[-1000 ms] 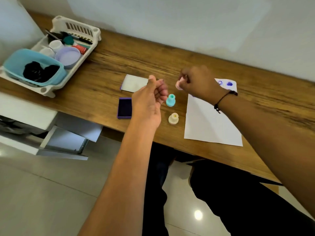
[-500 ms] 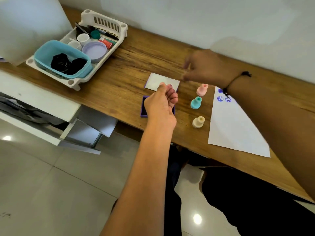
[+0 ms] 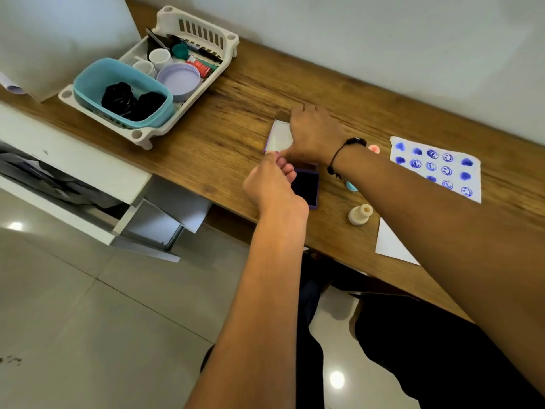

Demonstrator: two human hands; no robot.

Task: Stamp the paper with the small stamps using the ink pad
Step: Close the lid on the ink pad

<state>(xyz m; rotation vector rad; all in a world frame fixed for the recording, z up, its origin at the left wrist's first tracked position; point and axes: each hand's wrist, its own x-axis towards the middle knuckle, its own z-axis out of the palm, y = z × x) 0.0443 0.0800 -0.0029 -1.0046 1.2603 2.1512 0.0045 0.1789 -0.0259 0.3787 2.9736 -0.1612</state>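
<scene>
Basically stamping looks finished: wooden desk (image 3: 236, 113), paper (image 3: 436, 169) at the right already filled with rows of blue smileys and blobs, none of the stamps in hand. My read is the step now is closing the ink pad.

White dish rack (image 3: 203, 28) with its teal tub (image 3: 91, 81) sits well clear at far left, no conflict.

Ink pad (image 3: 306, 185) lies open near the front edge, dark face up, with its white lid (image 3: 278, 137) just behind it. Right hand (image 3: 315, 134) is cupped over the lid, fingers curled onto its far edge, apparently gripping it; contact is hidden under the palm. Left hand (image 3: 274, 184) rests over the pad's left side, fingers loosely curled, thumb tip at the lid's near corner. Can't tell whether it's actually pinching anything.

To do it well: left hand pins the base so it doesn't slide, right hand swings the lid over square and presses until seated. Keep fingertips off the inked face.

Cream stamp (image 3: 360, 214) stands upright between pad and paper. Teal stamp (image 3: 351, 186) and pink stamp (image 3: 374, 148) are mostly hidden behind the right forearm.

Versus half a second ago: right hand dropped from hovering onto the lid; left hand moved forward to the lid's near corner; camera swung right, exposing the stamped area.
</scene>
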